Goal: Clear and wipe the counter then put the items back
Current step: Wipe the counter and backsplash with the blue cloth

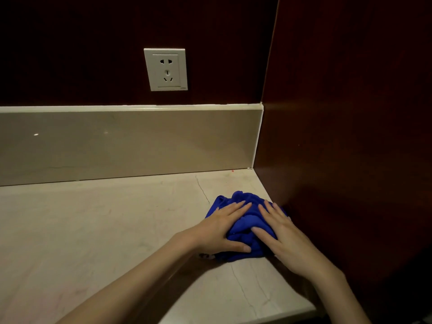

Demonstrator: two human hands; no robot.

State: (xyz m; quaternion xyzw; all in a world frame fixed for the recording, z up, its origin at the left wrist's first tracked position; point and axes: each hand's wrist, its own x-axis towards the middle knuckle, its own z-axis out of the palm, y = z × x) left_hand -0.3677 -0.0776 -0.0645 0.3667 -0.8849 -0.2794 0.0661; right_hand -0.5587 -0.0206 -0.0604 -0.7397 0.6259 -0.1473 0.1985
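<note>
A crumpled blue cloth (243,202) lies on the pale marble counter (105,220), close to the right-hand corner by the dark wooden side panel. My left hand (219,228) presses flat on the cloth's left part, fingers straight and thumb along its near edge. My right hand (278,232) presses on the cloth's right part with straight, spread fingers. Both palms cover much of the cloth. No other items stand on the visible counter.
A beige tiled backsplash (128,143) runs along the back of the counter. Above it a white wall socket (166,69) sits in a dark wooden wall. The dark wooden side panel (339,136) bounds the counter on the right. A thin crack (202,189) runs across the marble.
</note>
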